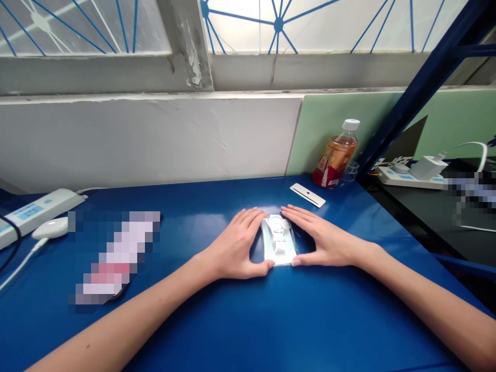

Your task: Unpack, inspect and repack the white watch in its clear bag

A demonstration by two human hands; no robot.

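A small clear plastic packet (pixel 279 250) lies on the blue tabletop between my hands. Inside it sits a white item with a round upper part and a narrower lower part, over a pale backing; its exact kind is unclear. At the packet's left side, my left hand (pixel 239 245) has its fingertips on the upper corner and its thumb on the lower one. My right hand (pixel 323 235) holds the opposite edge likewise, fingers at the top and thumb at the bottom. Beyond the right hand rests a flat white strip with a dark slot (pixel 308 195).
A drink bottle (pixel 335 157) stands against the wall at the back right, by a blue metal post (pixel 422 77). On the left lie a pixelated phone-shaped object (pixel 120 258), a white power strip (pixel 42 209) and a white round charger (pixel 52 227) with its cable.
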